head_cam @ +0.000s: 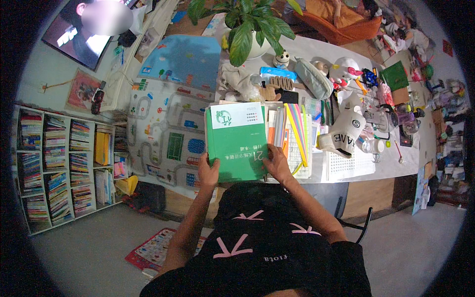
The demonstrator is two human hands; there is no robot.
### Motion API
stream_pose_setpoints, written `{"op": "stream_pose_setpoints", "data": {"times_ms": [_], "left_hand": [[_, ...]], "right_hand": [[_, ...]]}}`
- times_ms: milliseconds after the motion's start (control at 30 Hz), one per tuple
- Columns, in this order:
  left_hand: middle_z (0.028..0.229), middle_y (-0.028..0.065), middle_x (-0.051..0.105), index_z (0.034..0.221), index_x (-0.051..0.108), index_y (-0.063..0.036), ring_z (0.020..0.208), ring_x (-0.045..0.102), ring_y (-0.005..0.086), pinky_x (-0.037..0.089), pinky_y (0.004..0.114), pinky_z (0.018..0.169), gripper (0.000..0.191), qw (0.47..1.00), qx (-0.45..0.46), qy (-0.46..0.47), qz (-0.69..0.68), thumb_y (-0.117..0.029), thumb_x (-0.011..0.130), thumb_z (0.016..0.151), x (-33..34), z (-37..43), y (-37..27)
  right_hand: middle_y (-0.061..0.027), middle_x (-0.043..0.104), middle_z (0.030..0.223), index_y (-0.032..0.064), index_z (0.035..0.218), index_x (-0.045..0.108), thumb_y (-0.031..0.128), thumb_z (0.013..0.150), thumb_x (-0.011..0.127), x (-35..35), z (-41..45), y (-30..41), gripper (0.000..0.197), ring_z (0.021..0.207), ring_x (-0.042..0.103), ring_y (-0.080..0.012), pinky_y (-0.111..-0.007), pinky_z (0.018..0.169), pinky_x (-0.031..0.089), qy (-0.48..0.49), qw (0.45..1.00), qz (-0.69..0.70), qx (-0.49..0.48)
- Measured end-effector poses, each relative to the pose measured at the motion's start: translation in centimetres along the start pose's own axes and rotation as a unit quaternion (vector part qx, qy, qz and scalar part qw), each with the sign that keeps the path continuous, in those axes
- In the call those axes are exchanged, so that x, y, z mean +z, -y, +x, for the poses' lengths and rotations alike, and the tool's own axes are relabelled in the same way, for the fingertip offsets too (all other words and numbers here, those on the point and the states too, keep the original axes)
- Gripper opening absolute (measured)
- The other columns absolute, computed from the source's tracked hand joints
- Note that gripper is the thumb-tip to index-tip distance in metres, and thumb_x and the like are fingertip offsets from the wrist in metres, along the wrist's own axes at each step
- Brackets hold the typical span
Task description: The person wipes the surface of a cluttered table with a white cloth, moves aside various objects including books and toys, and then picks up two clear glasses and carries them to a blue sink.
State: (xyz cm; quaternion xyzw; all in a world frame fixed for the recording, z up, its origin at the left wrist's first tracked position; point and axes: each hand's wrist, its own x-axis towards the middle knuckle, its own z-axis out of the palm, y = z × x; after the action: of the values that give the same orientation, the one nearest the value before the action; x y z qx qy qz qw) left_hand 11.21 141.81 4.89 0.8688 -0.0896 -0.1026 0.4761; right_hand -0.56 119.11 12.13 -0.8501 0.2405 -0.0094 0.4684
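Both hands grip a green paperback workbook (237, 152) by its side edges, near the lower corners. My left hand (209, 170) pinches the left edge, thumb on the cover. On the right edge, my right hand (277, 163) has its thumb over the cover too. The book's upper part is white, with printed characters that look upside down from here. Beneath and beside it lie several books and papers (272, 122). Just right of them, bright paper strips (297, 130) fan across a sheet. The stack under the book is mostly hidden.
A white cap (345, 130), a pale pencil case (314, 78), a plush toy (344, 69) and character sheets (349, 165) crowd the right. Behind stands a potted plant (256, 29); a road-print mat (167, 122) covers the left. A chair (362, 224) is at right; another person (343, 15) sits beyond.
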Motion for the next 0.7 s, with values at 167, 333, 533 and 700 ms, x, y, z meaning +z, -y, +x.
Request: {"op": "stream_pose_setpoints", "data": {"times_ms": [167, 333, 533, 700], "left_hand": [[0.099, 0.0165, 0.054, 0.11, 0.049, 0.0024, 0.092, 0.054, 0.0286, 0.043, 0.038, 0.081, 0.041, 0.999, -0.041, 0.033, -0.006, -0.016, 0.063, 0.076, 0.9, 1.1, -2.1], [0.104, 0.0141, 0.054, 0.112, 0.049, 0.0008, 0.092, 0.054, 0.0244, 0.044, 0.038, 0.078, 0.041, 0.993, -0.067, 0.068, -0.073, -0.015, 0.064, 0.077, -0.1, 1.4, -5.3], [0.105, 0.0111, 0.057, 0.113, 0.05, 0.0013, 0.091, 0.057, 0.0198, 0.047, 0.033, 0.074, 0.039, 0.899, -0.187, 0.23, -0.322, -0.009, 0.064, 0.078, -1.2, 2.7, -8.1], [0.102, 0.0098, 0.06, 0.113, 0.052, 0.0009, 0.086, 0.06, 0.0193, 0.049, 0.032, 0.073, 0.036, 0.882, -0.165, 0.239, -0.373, -0.007, 0.063, 0.079, -3.5, 2.3, -13.1]], "right_hand": [[-0.0176, 0.06, 0.093, 0.005, 0.102, 0.053, 0.018, 0.074, 0.061, 2.9, 1.6, -3.2, 0.031, 0.089, 0.057, -0.0386, -0.044, 0.078, 0.047, -0.021, 0.991, 0.119, 0.053], [-0.0171, 0.061, 0.095, 0.0041, 0.105, 0.051, 0.019, 0.076, 0.06, 2.5, 1.2, -1.7, 0.034, 0.089, 0.059, -0.0333, -0.04, 0.079, 0.047, -0.044, 0.981, 0.174, 0.077], [-0.0161, 0.056, 0.107, -0.0047, 0.124, 0.039, 0.013, 0.078, 0.062, 1.9, 0.8, -1.2, 0.054, 0.095, 0.056, -0.0219, -0.031, 0.081, 0.046, -0.004, 0.971, 0.21, 0.119], [-0.0179, 0.052, 0.114, -0.004, 0.128, 0.035, 0.02, 0.078, 0.065, 0.1, 1.0, 0.2, 0.062, 0.104, 0.051, -0.0237, -0.032, 0.089, 0.042, -0.01, 0.956, 0.261, 0.136]]}}
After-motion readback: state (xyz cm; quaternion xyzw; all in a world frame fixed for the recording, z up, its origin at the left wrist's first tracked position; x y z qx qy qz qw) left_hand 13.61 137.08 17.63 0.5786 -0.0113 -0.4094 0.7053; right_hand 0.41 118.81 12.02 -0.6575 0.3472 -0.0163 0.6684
